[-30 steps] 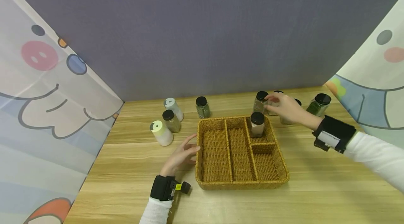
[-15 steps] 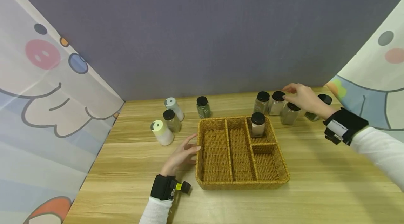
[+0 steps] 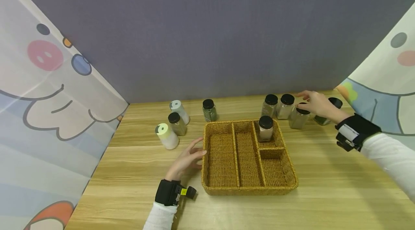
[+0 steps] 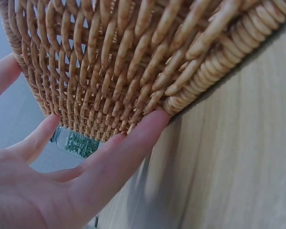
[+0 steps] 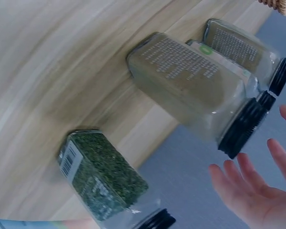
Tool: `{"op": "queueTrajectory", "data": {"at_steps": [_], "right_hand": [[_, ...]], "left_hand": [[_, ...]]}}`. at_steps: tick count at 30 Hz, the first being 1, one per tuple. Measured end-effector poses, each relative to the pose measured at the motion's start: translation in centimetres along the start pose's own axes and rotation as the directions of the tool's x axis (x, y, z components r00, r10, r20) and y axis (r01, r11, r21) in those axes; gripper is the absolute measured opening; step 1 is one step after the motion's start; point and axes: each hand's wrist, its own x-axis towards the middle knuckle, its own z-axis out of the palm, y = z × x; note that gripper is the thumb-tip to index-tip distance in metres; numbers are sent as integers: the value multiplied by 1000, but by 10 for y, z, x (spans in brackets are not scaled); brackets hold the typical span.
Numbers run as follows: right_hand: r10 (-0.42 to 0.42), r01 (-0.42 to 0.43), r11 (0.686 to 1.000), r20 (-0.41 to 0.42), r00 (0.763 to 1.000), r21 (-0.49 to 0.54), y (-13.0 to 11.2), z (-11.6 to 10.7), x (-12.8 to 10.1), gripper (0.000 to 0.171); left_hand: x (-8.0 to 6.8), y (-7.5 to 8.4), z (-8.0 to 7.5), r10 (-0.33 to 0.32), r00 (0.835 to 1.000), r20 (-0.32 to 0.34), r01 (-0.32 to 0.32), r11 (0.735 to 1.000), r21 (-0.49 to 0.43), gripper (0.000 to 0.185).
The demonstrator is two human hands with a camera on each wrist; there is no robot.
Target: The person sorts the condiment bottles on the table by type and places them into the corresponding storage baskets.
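On my feed I find the left hand (image 3: 185,160), fingers spread, touching the brown rectangular wicker basket (image 3: 249,191) at nine o'clock. At its two o'clock, the right hand (image 3: 317,105), fingers parted, gripping nothing, hovers beside the transparent black-lidded jar of tan powder (image 3: 297,120); contact unclear.

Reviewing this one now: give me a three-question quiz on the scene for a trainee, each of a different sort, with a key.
1. True or false: the left hand touches the woven basket.

2. Choose one. Seen from the person's side, the black-lidded jar inside the basket stands in which section?
A) left
B) middle
C) far right
D) near right

3. Fill the gap: the jar standing farthest right on the table, near the right hand, holds ____-coloured flakes.

Key: 1. True. 2. C. 3. Green.
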Motion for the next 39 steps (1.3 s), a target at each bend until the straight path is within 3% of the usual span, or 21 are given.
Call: {"op": "queueTrajectory", "data": {"at_steps": [9,19,24,32,39], "right_hand": [[18,-19,1000,-10,1000,-5,11,12,-3,50],[-84,75,995,-166,983,-58,14,25,-7,42],[-91,79,993,-149,985,-82,14,25,-5,41],[-109,94,986,-104,989,-138,13,22,-3,40],[-90,78,983,-71,993,-164,4,19,-2,40]], "left_hand": [[4,-8,-3,-19,1000,-19,19,1000,10,70],[-1,4,5,-55,998,-41,55,998,-15,68],[-2,7,6,-64,996,-58,63,998,-25,67],[0,1,1,17,1000,-3,-17,1000,27,68],[-3,6,5,-44,998,-39,43,999,-20,71]]}}
